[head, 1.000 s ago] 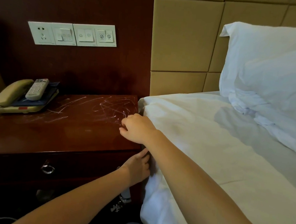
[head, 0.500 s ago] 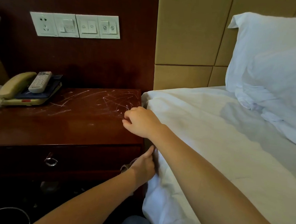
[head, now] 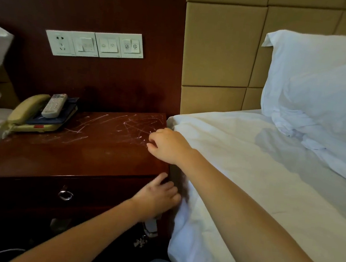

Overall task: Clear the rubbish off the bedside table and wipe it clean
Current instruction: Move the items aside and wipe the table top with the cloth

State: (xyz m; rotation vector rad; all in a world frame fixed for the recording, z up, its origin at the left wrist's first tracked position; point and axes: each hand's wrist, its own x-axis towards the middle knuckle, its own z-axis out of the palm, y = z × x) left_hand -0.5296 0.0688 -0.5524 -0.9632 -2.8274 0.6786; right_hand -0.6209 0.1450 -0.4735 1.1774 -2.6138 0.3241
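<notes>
Dark wood bedside table (head: 92, 158), scrawled white. My right hand (head: 166, 146) is curled at its right edge, hold unclear; left hand (head: 156, 195) straight-fingered at the near corner. Likely picking debris; next calls for a clean pinch-and-lift.

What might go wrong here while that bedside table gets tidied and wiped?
1. The remote lies loose on top of the phone; a wipe sweeping that way may knock it off.
2. The white sheet sits right against the bedside table edge by the right hand, so dirt pushed that way might land on it.
3. The white marks on the top may be scratches, which wiping would not lift.
</notes>
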